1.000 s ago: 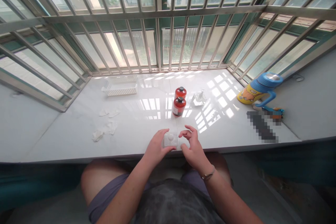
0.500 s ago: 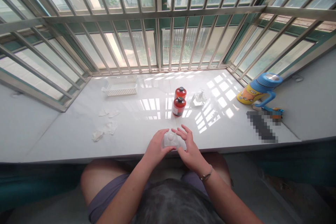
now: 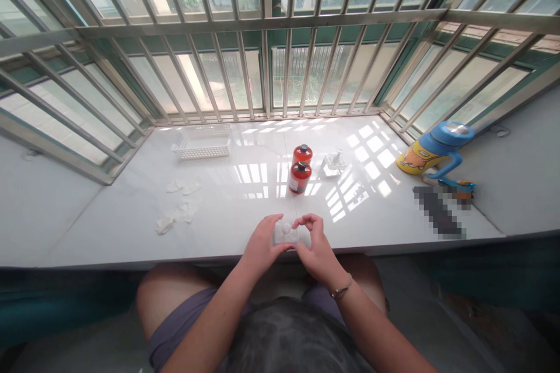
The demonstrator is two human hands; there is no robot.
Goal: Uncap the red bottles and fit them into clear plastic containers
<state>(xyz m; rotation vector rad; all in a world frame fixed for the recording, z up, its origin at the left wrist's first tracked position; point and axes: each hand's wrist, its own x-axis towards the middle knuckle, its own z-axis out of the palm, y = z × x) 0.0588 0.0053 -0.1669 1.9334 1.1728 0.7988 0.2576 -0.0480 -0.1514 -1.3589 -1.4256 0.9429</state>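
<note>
Left hand (image 3: 261,245) and right hand (image 3: 318,247) closed from both sides on a clear plastic piece (image 3: 292,235) with a round raised centre, lower centre of the frame, near the front edge of a white stone sill (image 3: 105,233); left fingers (image 3: 270,226) wrapped around the piece's left side, right fingers (image 3: 306,220) curled over its top edge in a pinch, neither hand spread. Risks: the transparent, smooth piece could slip if either hand slackens, and with the sill edge so near, it could drop toward the person's lap; a careless reach forward could knock the bottles over. Counts: one clear plastic piece; two red-brown bottles (image 3: 300,178) with black caps, centre, one behind the other; one small clear object (image 3: 333,162), right of them; one white plastic basket (image 3: 202,150), upper left of the sill; about four crumpled white tissues (image 3: 187,211), left; one yellow flask (image 3: 431,151) with a blue lid, right; one pixelated object (image 3: 437,211), lower right, not identifiable
</note>
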